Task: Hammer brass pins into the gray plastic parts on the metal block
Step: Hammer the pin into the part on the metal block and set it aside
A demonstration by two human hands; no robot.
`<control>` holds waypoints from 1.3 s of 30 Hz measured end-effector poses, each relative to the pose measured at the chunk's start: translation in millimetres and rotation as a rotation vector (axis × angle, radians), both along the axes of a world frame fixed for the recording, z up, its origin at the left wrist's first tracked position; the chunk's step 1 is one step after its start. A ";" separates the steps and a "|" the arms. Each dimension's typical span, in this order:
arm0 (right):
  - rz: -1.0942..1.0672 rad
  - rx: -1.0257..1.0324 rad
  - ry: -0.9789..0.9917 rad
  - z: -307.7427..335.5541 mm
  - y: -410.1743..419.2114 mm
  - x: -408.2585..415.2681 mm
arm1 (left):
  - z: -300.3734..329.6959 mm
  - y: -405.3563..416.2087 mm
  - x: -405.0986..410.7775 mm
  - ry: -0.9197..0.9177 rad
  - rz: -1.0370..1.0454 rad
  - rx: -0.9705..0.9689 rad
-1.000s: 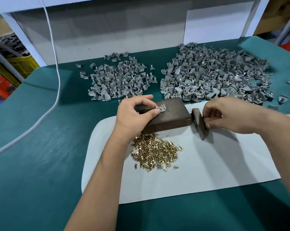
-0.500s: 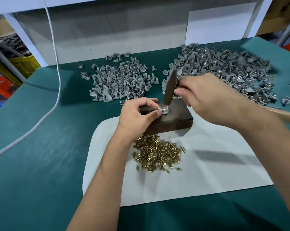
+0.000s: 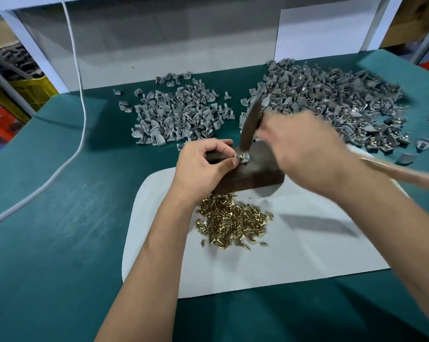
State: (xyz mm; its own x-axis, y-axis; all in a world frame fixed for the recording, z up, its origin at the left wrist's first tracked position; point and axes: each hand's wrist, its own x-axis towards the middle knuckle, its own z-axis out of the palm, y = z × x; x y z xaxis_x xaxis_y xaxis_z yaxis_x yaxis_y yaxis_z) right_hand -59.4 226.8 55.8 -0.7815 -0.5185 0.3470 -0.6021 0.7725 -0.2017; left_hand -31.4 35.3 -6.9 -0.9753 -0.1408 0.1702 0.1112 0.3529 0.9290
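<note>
Nearest you, a heap of brass pins [image 3: 233, 222], short, shiny and cylindrical, lies loose on the white mat [image 3: 307, 255] just this side of the metal block [image 3: 255, 172]. The block is dark, dull and rectangular, its long axis running left to right. Your left hand [image 3: 201, 166] sits at its left end, thumb and forefinger pinching one small gray plastic part [image 3: 244, 157] flat on the top face, a pin showing in it. Your right hand [image 3: 304, 149], blurred, is wrapped tight around the hammer [image 3: 250, 127] close under its dark head, the pale wooden handle trailing right. The head hangs directly above the part, so the blow falls straight down, right beside your pinching fingertips. Beyond, two piles of matte gray parts lie on the green cloth [image 3: 60, 193]: smaller left pile [image 3: 179, 117], larger right pile [image 3: 332, 99].
</note>
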 end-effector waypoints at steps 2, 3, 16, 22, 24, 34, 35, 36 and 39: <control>-0.026 0.101 -0.129 -4.3 1.0 2.0 | 0.4 1.6 1.2 -0.002 0.001 0.014; -0.030 0.136 -0.117 -1.7 4.0 0.1 | 0.9 2.4 1.6 -0.001 0.001 0.012; -0.020 0.038 0.158 13.0 3.8 -1.7 | 0.4 0.3 0.4 -0.008 0.004 -0.009; -0.059 0.187 -0.087 -0.9 -2.8 3.7 | 0.1 3.6 1.7 0.001 0.006 0.020; -0.054 0.159 0.002 6.6 1.4 -1.0 | 1.0 2.6 2.2 -0.001 0.005 0.011; -0.054 0.123 0.112 5.5 2.7 0.3 | -0.1 2.6 1.2 0.003 0.010 -0.013; -0.043 0.041 0.174 6.2 2.4 1.7 | 0.1 2.1 0.8 0.000 0.016 -0.017; -0.033 -0.013 0.175 6.1 0.2 4.0 | -0.1 1.4 -0.1 0.001 0.016 -0.020; -0.031 0.141 -0.005 -4.3 -8.0 6.1 | -1.8 2.2 0.4 0.006 0.003 0.001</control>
